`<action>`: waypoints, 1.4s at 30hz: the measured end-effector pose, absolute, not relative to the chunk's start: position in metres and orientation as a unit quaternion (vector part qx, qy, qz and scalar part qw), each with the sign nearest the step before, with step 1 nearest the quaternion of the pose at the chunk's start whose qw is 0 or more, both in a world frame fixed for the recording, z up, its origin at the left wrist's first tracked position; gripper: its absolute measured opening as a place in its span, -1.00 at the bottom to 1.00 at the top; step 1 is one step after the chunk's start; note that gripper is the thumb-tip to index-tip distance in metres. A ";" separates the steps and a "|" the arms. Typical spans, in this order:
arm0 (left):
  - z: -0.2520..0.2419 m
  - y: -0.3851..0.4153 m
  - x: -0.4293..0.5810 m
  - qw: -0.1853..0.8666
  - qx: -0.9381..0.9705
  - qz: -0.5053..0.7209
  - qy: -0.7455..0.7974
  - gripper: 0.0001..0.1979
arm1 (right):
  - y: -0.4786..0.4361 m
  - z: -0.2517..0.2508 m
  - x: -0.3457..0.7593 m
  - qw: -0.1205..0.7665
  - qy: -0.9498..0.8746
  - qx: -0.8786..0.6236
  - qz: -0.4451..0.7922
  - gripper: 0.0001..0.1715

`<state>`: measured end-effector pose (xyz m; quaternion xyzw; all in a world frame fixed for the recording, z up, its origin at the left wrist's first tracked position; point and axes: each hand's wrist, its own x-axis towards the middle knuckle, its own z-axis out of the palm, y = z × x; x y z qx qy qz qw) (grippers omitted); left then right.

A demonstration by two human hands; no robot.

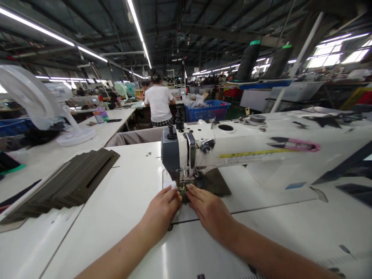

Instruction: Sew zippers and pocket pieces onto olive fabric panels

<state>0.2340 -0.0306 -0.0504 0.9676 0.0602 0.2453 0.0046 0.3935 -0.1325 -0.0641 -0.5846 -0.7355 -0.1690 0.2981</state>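
Note:
A dark olive fabric piece (pixel 219 183) lies under the presser foot of a white sewing machine (pixel 186 180), sticking out to the right behind my right hand. My left hand (pixel 162 209) is closed at the fabric's near left edge, its fingers curled together beside the needle. A small white slip (pixel 171 184) shows at its fingertips; whether the hand grips it I cannot tell. My right hand (pixel 210 209) lies on the fabric with fingers stretched flat and close together, the tips just in front of the foot. The fabric between my hands is partly hidden.
A fanned stack of olive fabric pieces (pixel 87 176) lies on the table at left. Beyond it stands a white fan (pixel 77 133). Pink-handled thread snips (pixel 302 144) rest on the machine arm. A person (pixel 158 102) and a blue crate (pixel 206 111) are ahead.

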 end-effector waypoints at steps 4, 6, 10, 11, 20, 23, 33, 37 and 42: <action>-0.049 -0.028 0.239 0.008 0.970 0.232 0.066 -0.79 | -0.123 -0.068 0.397 0.282 -0.744 -0.581 -0.169 -0.65; -0.050 -0.026 0.242 0.014 0.970 0.233 0.071 -0.80 | -0.121 -0.066 0.398 0.281 -0.744 -0.581 -0.174 -0.64; -0.053 -0.023 0.245 0.023 0.964 0.250 0.089 -0.80 | -0.119 -0.062 0.399 0.276 -0.747 -0.582 -0.162 -0.66; -0.053 -0.023 0.245 0.023 0.963 0.252 0.091 -0.79 | -0.119 -0.062 0.399 0.276 -0.748 -0.583 -0.158 -0.66; -0.051 -0.023 0.245 0.027 0.966 0.236 0.098 -0.81 | -0.117 -0.062 0.399 0.263 -0.752 -0.586 -0.145 -0.66; -0.050 -0.022 0.246 0.022 0.967 0.235 0.099 -0.82 | -0.117 -0.063 0.401 0.262 -0.751 -0.592 -0.133 -0.66; -0.056 -0.024 0.249 0.008 0.958 0.243 0.154 -0.87 | -0.112 -0.069 0.398 0.284 -0.728 -0.615 -0.104 -0.61; -0.057 -0.023 0.249 0.012 0.955 0.241 0.173 -0.87 | -0.112 -0.070 0.404 0.294 -0.721 -0.622 -0.082 -0.69; -0.045 -0.031 0.238 0.018 0.953 0.247 0.173 -0.87 | -0.125 -0.060 0.435 0.203 -0.708 -0.658 -0.156 -0.79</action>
